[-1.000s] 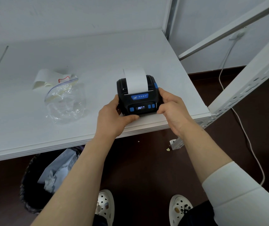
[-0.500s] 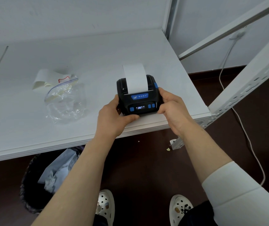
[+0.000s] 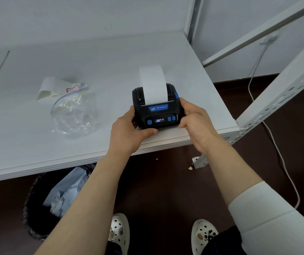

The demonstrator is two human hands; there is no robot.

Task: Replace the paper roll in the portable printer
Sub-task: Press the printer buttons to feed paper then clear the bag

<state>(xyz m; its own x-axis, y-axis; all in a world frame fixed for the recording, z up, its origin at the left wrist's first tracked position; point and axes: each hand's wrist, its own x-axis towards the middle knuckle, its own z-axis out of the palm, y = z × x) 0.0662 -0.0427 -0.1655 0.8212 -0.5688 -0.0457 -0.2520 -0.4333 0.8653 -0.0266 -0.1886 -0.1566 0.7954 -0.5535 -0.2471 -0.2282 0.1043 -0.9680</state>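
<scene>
A black portable printer (image 3: 156,115) with blue buttons and a lit display sits near the front right edge of the white table (image 3: 27,144). Its lid is closed, and a strip of white paper (image 3: 153,85) sticks up and back out of its slot. My left hand (image 3: 127,133) grips the printer's left side, thumb along its front edge. My right hand (image 3: 195,122) grips its right side, fingers on the top corner by a blue latch. The roll inside is hidden.
A clear zip bag (image 3: 73,111) with a folded paper slip (image 3: 53,87) lies on the table to the left. Under the table stands a black waste bin (image 3: 49,205) with crumpled paper. A white metal rack frame (image 3: 276,92) and a cable (image 3: 280,159) are on the right.
The paper strip has fed further out of the printer and stands longer. Both hands have kept their grip on the printer's sides.
</scene>
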